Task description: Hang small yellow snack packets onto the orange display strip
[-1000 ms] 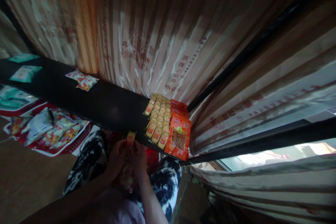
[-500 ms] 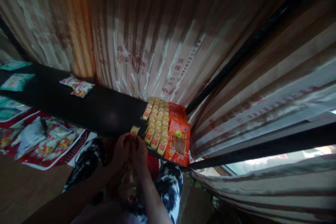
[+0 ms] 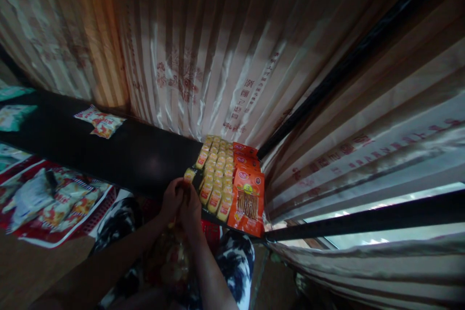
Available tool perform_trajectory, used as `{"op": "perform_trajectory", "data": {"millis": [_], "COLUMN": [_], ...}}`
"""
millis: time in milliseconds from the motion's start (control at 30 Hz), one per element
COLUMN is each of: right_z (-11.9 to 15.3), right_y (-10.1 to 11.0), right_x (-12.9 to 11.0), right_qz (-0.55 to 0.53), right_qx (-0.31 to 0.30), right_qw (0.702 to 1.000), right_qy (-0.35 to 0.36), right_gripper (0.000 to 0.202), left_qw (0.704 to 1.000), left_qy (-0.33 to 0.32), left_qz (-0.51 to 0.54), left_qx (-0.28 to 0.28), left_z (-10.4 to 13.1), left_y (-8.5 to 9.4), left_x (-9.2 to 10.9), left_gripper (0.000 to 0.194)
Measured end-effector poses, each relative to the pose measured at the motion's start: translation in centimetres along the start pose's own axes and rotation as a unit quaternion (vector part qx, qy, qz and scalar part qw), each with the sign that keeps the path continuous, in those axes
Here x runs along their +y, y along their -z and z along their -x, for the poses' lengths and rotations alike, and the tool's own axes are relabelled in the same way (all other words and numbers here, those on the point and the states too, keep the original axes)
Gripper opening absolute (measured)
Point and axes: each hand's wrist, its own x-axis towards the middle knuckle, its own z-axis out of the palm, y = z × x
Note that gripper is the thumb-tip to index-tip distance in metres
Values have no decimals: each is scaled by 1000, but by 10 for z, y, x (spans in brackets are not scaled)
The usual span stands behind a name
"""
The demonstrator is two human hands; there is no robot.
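My left hand (image 3: pixel 172 202) and my right hand (image 3: pixel 191 207) are close together at the front edge of the black shelf (image 3: pixel 152 155). Between their closed fingertips is a small yellow snack packet (image 3: pixel 189 174), its upper end showing past the fingers. Just right of it, rows of similar yellow snack packets (image 3: pixel 216 172) lie side by side on the shelf. Orange snack bags (image 3: pixel 248 198) overlap in a column along the shelf's right end. Below my hands, between my knees, shiny clear wrapping (image 3: pixel 174 256) shows dimly, and its contents are hard to make out.
White and red snack bags (image 3: pixel 101 121) lie farther left on the shelf, with green bags (image 3: pixel 16 117) at its far left. A red basket (image 3: pixel 85 225) of snack bags stands below on the left. Pleated curtains (image 3: pixel 203 58) hang behind, and a dark bar (image 3: pixel 337 72) slants at right.
The yellow packet in my fingers has moved slightly up and closer to the rows on the right. My view has shifted a little, and both hands stay together.
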Motion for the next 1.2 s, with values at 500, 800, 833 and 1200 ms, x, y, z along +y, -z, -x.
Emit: {"op": "perform_trajectory", "data": {"millis": [500,800,833,1200], "right_z": [-30,-47,-49,-59], "right_y": [-9,-7,-6,-7], "right_x": [6,0,0,8], "right_qz": [39,49,46,41], "right_qx": [26,39,39,34], "right_qw": [996,998,998,998], "right_qy": [-74,-30,-29,-25], "right_gripper": [48,41,41,44], "left_qw": [996,996,996,992], "left_qy": [14,-20,-22,-43], "left_qz": [69,44,38,53], "left_qx": [-57,-77,-79,-105], "left_z": [-37,-58,-59,-66], "left_y": [-23,-32,-33,-36], "left_x": [-1,-10,-10,4], "left_gripper": [33,35,35,35]}}
